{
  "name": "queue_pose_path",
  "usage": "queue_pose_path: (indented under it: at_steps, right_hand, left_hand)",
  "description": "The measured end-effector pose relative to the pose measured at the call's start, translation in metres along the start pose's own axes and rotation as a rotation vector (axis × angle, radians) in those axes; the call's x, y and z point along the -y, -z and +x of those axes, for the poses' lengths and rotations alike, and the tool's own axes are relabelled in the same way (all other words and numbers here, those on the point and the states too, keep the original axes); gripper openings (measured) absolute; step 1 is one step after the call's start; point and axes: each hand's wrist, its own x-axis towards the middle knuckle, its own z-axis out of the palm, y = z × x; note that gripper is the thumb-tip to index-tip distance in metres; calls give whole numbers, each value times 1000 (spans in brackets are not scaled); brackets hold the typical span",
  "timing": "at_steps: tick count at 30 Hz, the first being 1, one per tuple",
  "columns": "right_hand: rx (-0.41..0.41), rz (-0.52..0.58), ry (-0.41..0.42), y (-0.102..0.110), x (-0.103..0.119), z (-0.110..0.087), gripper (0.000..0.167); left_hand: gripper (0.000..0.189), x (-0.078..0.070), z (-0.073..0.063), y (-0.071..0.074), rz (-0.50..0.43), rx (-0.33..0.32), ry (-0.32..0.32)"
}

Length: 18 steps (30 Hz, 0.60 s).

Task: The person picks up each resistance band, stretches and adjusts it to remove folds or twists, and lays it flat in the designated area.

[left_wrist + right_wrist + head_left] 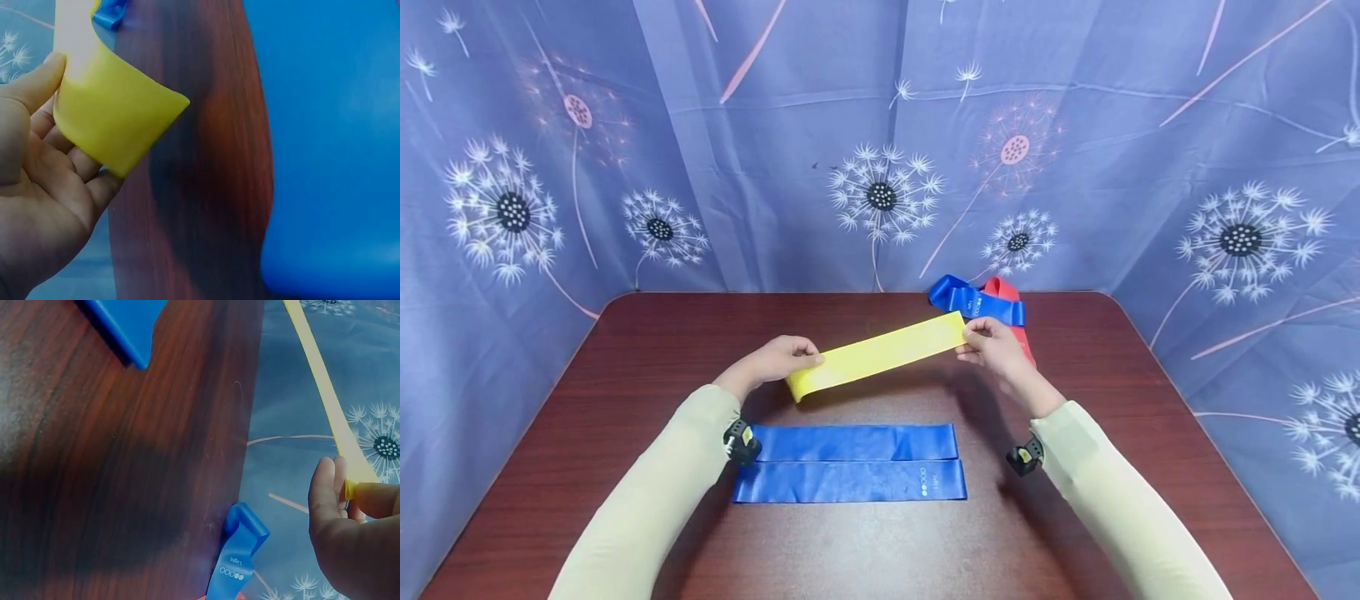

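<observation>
A yellow resistance band (pixel 883 350) is stretched out above the table between my two hands, its right end higher in the head view. My left hand (pixel 775 360) pinches it near the left end, thumb on top; in the left wrist view the fingers (pixel 84 164) lie behind the yellow band (pixel 112 112), whose end sticks out past them. My right hand (pixel 1000 354) pinches the other end between thumb and fingers. Nearer to me, a blue resistance band (pixel 850 482) marked "Light" lies flat, with another blue strip (pixel 850 442) along its far edge; whether they are one band cannot be told.
At the back right of the brown table (pixel 880 550), behind my right hand, a crumpled blue band (pixel 955 297) marked "Light" lies over a red band (pixel 1009 292). A dandelion-patterned cloth (pixel 790 208) hangs at the table's back and sides.
</observation>
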Motion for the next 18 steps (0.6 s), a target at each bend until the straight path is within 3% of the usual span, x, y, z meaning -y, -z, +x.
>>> queue_pose_path:
  at_steps: [10, 14, 18]
  right_hand:
    - [-3, -10, -27, 5, -6, -4, 12]
    - [10, -21, -52, 6, -15, -6, 15]
    - [14, -44, -85, 5, -25, -10, 22]
  left_hand:
    - [29, 13, -15, 25, -11, 130, -18]
    - [36, 18, -23, 31, -85, 172, 14]
    - [40, 23, -29, 33, -164, 155, 53]
